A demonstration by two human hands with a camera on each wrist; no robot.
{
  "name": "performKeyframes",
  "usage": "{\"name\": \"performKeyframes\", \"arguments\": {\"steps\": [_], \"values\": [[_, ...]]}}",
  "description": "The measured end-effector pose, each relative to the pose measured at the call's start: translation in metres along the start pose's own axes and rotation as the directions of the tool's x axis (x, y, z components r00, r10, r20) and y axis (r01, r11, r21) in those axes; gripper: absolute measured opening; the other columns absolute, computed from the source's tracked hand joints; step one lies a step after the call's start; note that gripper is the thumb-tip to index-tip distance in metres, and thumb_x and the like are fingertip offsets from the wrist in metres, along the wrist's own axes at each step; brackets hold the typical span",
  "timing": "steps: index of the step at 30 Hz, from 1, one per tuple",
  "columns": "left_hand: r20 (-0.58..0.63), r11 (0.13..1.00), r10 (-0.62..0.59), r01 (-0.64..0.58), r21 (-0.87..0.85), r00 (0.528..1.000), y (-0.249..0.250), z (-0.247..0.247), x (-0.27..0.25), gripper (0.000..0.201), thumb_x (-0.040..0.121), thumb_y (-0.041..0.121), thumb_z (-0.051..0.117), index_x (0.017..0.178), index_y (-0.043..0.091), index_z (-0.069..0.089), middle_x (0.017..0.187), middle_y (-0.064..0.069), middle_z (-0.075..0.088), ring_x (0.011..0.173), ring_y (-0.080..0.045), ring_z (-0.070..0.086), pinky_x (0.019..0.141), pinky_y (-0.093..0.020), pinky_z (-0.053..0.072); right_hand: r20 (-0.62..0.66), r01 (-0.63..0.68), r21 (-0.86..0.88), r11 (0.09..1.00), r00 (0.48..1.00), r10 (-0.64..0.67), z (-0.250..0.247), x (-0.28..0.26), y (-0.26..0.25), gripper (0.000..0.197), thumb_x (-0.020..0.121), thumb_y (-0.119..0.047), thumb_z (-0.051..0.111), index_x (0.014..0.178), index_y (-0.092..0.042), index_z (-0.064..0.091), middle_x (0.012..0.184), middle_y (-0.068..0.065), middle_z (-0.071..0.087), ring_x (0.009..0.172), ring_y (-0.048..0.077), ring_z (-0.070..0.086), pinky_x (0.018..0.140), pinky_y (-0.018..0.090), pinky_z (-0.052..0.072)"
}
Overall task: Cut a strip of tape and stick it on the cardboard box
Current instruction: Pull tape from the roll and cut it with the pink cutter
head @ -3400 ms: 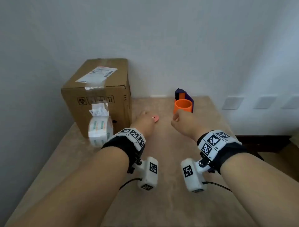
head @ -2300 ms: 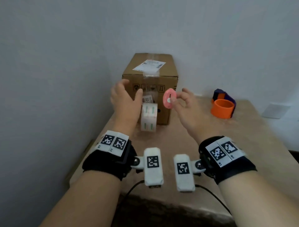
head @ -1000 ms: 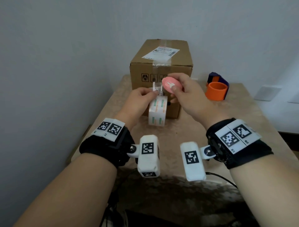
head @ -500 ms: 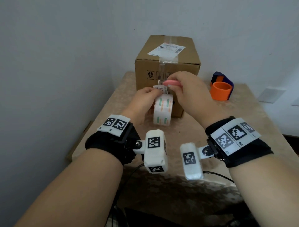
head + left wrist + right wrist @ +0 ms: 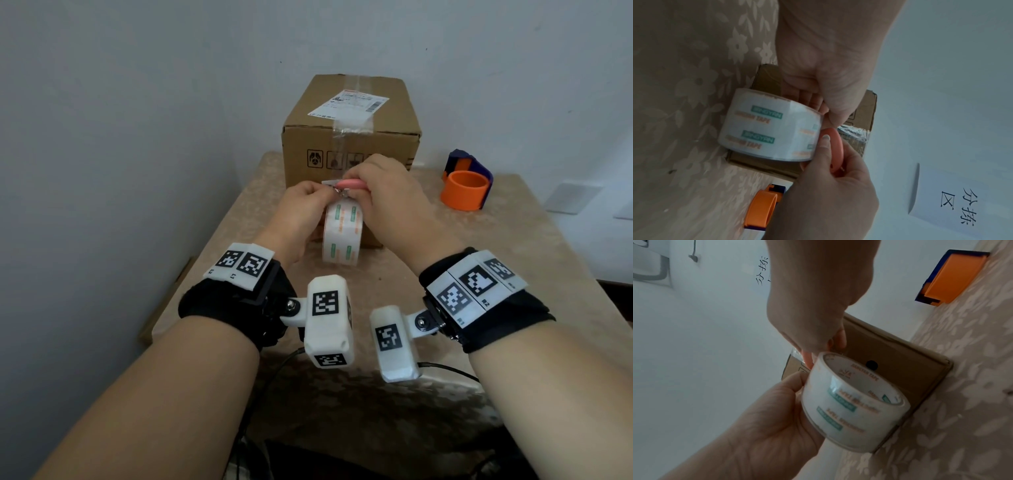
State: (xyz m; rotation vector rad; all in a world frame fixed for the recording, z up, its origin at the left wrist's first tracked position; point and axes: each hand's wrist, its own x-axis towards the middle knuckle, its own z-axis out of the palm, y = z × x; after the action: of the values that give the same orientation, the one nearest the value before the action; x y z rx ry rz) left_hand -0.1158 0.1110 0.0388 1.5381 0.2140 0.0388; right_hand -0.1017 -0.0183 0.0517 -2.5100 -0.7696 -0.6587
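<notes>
A brown cardboard box [image 5: 349,137] stands at the back of the table, a shipping label and clear tape on its top. A white printed tape roll [image 5: 342,233] hangs in front of the box on its pulled-out strip. My left hand [image 5: 325,192] pinches the tape just above the roll; the left wrist view shows the roll [image 5: 768,129] beside that thumb. My right hand [image 5: 359,187] grips a small pink cutter [image 5: 352,184] and holds it flat against the strip, next to the left fingertips. In the right wrist view the roll [image 5: 851,404] hides the cutter.
An orange and blue tape dispenser [image 5: 466,186] sits to the right of the box on the patterned beige table [image 5: 513,260]. A wall runs close along the table's left side and back. A paper sign [image 5: 953,209] hangs on the wall.
My right hand took the pink cutter off the table, raised it and turned it flat onto the strip. My left hand took hold of the tape above the roll. Both hands have closed together.
</notes>
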Motion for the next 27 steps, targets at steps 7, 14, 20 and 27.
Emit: {"name": "performKeyframes", "arguments": {"steps": [7, 14, 20, 27], "values": [[-0.001, 1.0, 0.01, -0.01, 0.004, 1.0, 0.0, 0.0, 0.001, 0.005, 0.089, 0.017, 0.058, 0.087, 0.014, 0.056, 0.084, -0.008, 0.067, 0.078, -0.024, 0.064, 0.067, -0.034, 0.051, 0.035, 0.008, -0.01, 1.0, 0.999, -0.008, -0.003, 0.008, 0.0, 0.02, 0.089, -0.017, 0.058, 0.105, -0.012, 0.069, 0.101, 0.007, 0.064, 0.097, 0.025, 0.056, 0.085, 0.032, 0.043], [-0.004, 0.998, 0.05, -0.05, 0.04, 0.999, 0.002, -0.001, -0.002, 0.014, 0.089, 0.017, 0.058, 0.076, 0.019, 0.053, 0.083, -0.006, 0.064, 0.076, -0.022, 0.061, 0.065, -0.031, 0.047, 0.077, -0.016, 0.012, 1.0, 0.997, 0.015, -0.01, 0.01, 0.0, 0.021, 0.09, -0.02, 0.057, 0.106, -0.016, 0.07, 0.1, 0.004, 0.064, 0.097, 0.021, 0.055, 0.082, 0.03, 0.042], [-0.037, 0.989, 0.138, -0.135, 0.065, 0.99, 0.001, 0.003, -0.005, 0.018, 0.091, 0.014, 0.055, 0.074, 0.019, 0.052, 0.072, -0.002, 0.058, 0.06, -0.015, 0.056, 0.051, -0.024, 0.043, 0.096, -0.019, 0.033, 0.999, 0.995, 0.015, -0.017, 0.008, 0.002, 0.022, 0.09, -0.024, 0.057, 0.107, -0.017, 0.069, 0.099, 0.004, 0.063, 0.095, 0.018, 0.055, 0.08, 0.028, 0.042], [-0.087, 0.954, 0.253, -0.233, 0.186, 0.964, -0.004, 0.005, -0.004, 0.012, 0.09, 0.019, 0.058, 0.079, 0.02, 0.055, 0.088, -0.005, 0.063, 0.078, -0.019, 0.063, 0.063, -0.027, 0.05, 0.115, -0.017, 0.014, 1.0, 0.993, 0.015, -0.02, 0.005, 0.004, 0.023, 0.09, -0.023, 0.057, 0.109, -0.017, 0.068, 0.1, 0.003, 0.063, 0.096, 0.018, 0.055, 0.079, 0.026, 0.04]]}}
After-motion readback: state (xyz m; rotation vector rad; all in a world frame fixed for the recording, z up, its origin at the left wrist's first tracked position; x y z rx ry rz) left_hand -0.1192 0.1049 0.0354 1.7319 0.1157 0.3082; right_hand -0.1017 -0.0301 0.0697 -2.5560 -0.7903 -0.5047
